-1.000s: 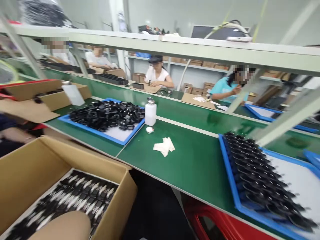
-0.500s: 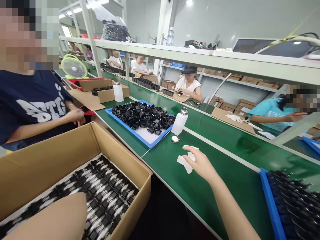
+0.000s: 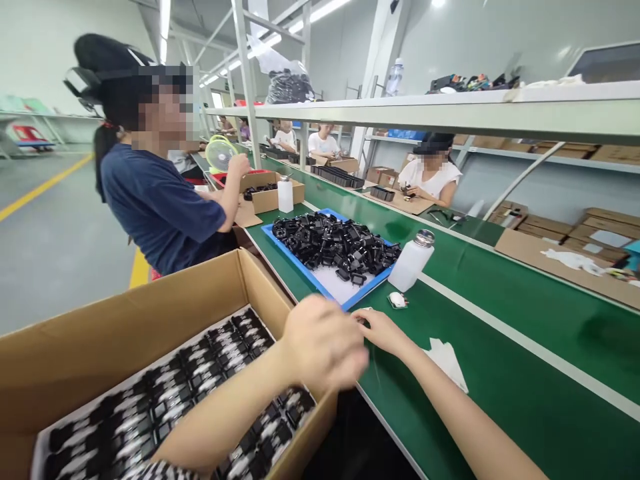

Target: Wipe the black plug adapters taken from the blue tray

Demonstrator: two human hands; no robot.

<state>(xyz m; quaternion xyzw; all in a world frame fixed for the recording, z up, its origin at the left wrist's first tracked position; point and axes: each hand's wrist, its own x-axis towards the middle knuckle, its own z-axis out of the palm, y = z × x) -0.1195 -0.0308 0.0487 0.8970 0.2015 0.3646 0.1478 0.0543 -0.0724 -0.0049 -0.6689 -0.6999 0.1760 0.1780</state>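
Note:
My left hand [image 3: 323,343] is raised over the near corner of a cardboard box [image 3: 125,333] filled with rows of black plug parts [image 3: 165,407]. It is smeared by motion, so its fingers do not show clearly. My right hand [image 3: 383,330] reaches left over the green bench [image 3: 500,373], fingertips meeting the left hand near the edge of a blue tray [image 3: 320,283]. Its fingers look drawn together; what they hold, if anything, is hidden. A folded white cloth [image 3: 447,360] lies just right of my right wrist.
The blue tray carries a heap of black plug parts [image 3: 335,243]. A white dispenser bottle [image 3: 413,260] and a small white object [image 3: 399,300] stand beside it. A person in a dark blue shirt [image 3: 155,200] stands at the left. Other workers sit across the line under a shelf [image 3: 450,110].
The view has swung left and up. My right hand moved left, away from the white cloth, and my left hand rose from the box to meet it.

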